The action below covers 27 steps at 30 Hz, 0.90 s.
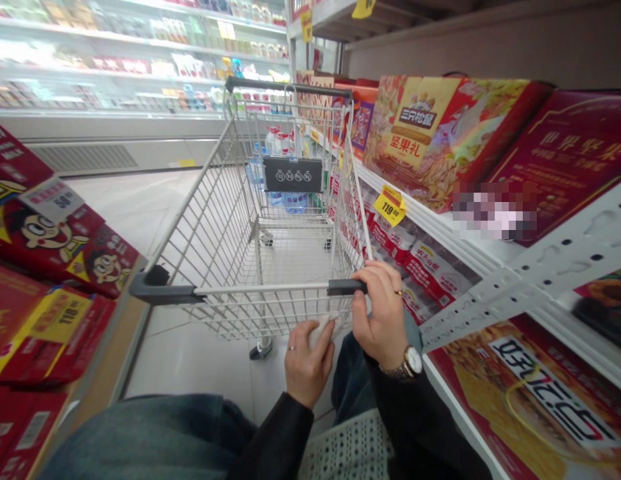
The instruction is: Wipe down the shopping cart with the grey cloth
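A wire shopping cart (230, 253) with grey plastic corner pieces stands before me, its basket bare. My right hand (380, 310), with a watch at its wrist, is wrapped round the cart's near right corner by the dark handle cover (345, 287). Lower and to the left, my left hand (310, 360) pinches a crumpled white tissue (324, 328) against the wires just below the near rim. Part of the tissue is hidden behind the fingers.
Gift boxes (415, 133) line the white shelf (490, 253) close on the right, with bottled packs (425, 267) beneath. Stacked red boxes (55, 207) border the left. Beyond the cart are large water bottles (295, 200) and a lit refrigerated display (140, 67).
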Available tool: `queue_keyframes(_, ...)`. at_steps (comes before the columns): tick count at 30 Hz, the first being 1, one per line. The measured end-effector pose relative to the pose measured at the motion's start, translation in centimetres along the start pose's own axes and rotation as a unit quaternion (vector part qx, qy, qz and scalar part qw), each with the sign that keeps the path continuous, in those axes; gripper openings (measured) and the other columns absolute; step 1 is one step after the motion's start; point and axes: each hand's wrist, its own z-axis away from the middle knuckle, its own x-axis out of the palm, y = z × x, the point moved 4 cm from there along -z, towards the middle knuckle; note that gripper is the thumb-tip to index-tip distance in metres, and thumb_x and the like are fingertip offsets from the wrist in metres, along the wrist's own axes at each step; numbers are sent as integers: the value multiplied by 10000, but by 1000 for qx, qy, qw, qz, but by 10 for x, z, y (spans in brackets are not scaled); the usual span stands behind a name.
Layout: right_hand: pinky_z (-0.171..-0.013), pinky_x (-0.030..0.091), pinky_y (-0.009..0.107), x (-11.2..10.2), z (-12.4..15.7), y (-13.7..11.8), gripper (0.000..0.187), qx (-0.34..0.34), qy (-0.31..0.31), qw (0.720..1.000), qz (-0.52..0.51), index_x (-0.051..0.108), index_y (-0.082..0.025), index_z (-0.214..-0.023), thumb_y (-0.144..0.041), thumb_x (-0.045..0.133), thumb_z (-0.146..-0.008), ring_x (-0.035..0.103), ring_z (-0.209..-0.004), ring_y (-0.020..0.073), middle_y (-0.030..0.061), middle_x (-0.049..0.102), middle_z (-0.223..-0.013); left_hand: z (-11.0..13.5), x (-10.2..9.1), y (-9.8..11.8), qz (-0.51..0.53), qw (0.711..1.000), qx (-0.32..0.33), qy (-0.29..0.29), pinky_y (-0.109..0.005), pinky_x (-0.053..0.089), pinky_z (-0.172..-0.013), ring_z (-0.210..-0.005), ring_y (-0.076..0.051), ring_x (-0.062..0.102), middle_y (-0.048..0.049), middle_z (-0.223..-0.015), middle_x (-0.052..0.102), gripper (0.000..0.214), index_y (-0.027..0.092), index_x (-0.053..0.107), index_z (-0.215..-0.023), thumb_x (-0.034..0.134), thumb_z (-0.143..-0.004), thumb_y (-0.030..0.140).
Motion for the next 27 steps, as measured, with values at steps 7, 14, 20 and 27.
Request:
queue_keyframes(7, -1121, 436, 501, 6, -5, -20, 363, -31, -21, 999, -13, 595, -195, -1236, -80, 486, -909, 557, -1247, 257, 88, 684, -1173, -3, -4, 0, 4, 1000, -3, 10, -382, 527, -936, -1065, -233, 573, -118, -1137, 586, 374, 239, 681, -1192, 669, -835, 131)
queue_keyframes(14, -995, 422, 401, 30, -5, -29, 215, -47, -22, 998, 43, 638, -208, -1166, -213, 580, -960, 586, -1075, 212, 61, 684, -1093, 0, 2, -4, 11, 1000, 7, 10, -360, 533, -896, -1024, -230, 581, -117, -1079, 608, 231, 198, 699, -1038, 678, -821, 123)
queue_keyframes(20, -1001, 394, 380, 30, -4, -24, 185, -54, -30, 997, 44, 636, -228, -1143, -221, 591, -964, 600, -1084, 200, 45, 698, -1087, 0, -1, -7, 10, 1000, 6, 0, -408, 512, -968, -1101, -253, 569, -125, -1147, 612, 329, 212, 688, -1135, 691, -820, 119)
queue_keyframes(27, -1014, 404, 375, 28, -3, -20, 201, -55, -20, 998, 24, 645, -245, -1146, -206, 619, -951, 621, -1087, 195, 30, 723, -1089, 10, 6, -11, 7, 1000, 3, -23, -344, 532, -899, -1041, -224, 591, -103, -1104, 626, 353, 233, 688, -1163, 682, -829, 119)
